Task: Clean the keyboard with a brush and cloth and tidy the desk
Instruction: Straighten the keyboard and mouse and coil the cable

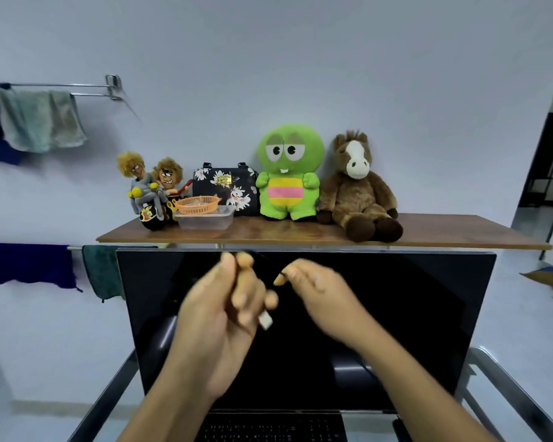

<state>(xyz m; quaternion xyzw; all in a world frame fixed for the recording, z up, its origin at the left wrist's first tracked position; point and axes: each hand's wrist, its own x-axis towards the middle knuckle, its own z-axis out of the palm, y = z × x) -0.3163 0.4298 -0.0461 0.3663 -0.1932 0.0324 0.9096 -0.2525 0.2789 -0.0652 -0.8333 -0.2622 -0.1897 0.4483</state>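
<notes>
Both hands are raised in front of the dark laptop screen [396,298], blurred by motion. My left hand [217,320] is closed around a thin black cable, whose white plug [265,321] sticks out below the fingers. My right hand [320,295] pinches the same black cable [276,277] between thumb and forefinger, just right of the left hand. The laptop keyboard [268,430] shows at the bottom edge, partly hidden by my forearms. No brush or cleaning cloth is in my hands.
A wooden shelf [460,234] above the screen carries two small dolls [150,186], an orange basket [198,205] in a clear tub, a floral bag [227,186], a green plush [288,173] and a brown horse plush [358,189]. Towels [42,119] hang on wall rails at left.
</notes>
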